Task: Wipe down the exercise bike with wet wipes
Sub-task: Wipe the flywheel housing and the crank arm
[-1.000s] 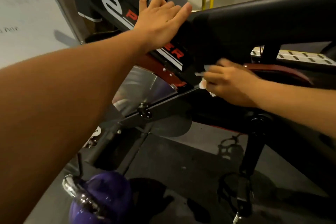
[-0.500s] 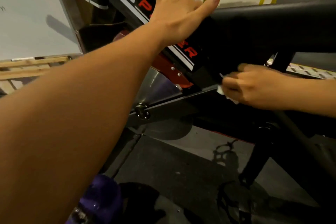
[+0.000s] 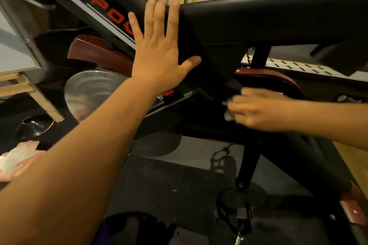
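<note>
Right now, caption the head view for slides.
Left hand flat on the bike frame; right hand grips a wet wipe lower down.

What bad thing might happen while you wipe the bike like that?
The right hand holds only a small wad of wipe, so it might slip out, or knuckles could scrape the black frame. The left hand leans flat on that frame; on a damp patch it may slide. Nearby is the silver flywheel; if that turned, skin might get nipped.
</note>
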Tool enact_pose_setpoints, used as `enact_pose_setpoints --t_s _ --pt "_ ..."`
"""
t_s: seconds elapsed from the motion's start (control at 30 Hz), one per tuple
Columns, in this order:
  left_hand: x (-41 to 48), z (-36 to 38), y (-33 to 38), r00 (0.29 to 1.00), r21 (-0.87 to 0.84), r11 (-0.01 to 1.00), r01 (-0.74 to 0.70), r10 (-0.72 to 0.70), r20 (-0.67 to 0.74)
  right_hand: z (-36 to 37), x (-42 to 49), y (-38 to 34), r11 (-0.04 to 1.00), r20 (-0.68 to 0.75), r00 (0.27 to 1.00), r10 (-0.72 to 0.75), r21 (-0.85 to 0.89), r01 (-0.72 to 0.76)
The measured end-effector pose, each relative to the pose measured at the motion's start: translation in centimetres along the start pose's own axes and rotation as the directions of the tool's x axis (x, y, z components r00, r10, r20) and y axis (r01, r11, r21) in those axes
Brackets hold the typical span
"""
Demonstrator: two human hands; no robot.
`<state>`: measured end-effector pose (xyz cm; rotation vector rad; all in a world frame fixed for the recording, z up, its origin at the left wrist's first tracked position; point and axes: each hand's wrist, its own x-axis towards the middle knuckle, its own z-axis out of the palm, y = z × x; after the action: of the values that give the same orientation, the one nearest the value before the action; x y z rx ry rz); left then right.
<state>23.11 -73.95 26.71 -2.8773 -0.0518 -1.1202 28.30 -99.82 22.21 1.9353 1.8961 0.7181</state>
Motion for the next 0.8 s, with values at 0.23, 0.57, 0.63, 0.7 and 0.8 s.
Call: enact_pose_setpoints --t_s 0.23,0.57,0.63,0.7,0.8 --pt "-6.2 4.0 1.4 0.974 -0.094 0.971 -0.222 0.217 -0.060 -0.2 1.5 0.2 0.979 -0.261 0.948 0.184 -0.039 -0.201" --pt "-12.1 11.3 3.6 0.975 -0.142 0.966 -0.214 0.219 0.022 -0.3 5.6 0.2 0.957 -0.245 0.943 0.226 -0.124 -0.262" --pt "-12.8 11.2 3.7 0.970 -0.134 0.965 -0.224 0.234 0.061 0.1 5.4 -0.3 0.933 -0.285 0.912 0.296 -0.117 -0.340" --pt "-14.0 11.2 3.9 0.962 -0.105 0.965 -0.241 0.252 0.102 1.2 1.1 -1.9 0.938 -0.181 0.925 0.335 -0.029 -0.345" --pt "-15.1 11.7 4.3 0.958 -0.090 0.965 -0.248 0.258 0.124 1.2 -5.4 -3.6 0.939 0.068 0.939 0.336 0.048 -0.340"
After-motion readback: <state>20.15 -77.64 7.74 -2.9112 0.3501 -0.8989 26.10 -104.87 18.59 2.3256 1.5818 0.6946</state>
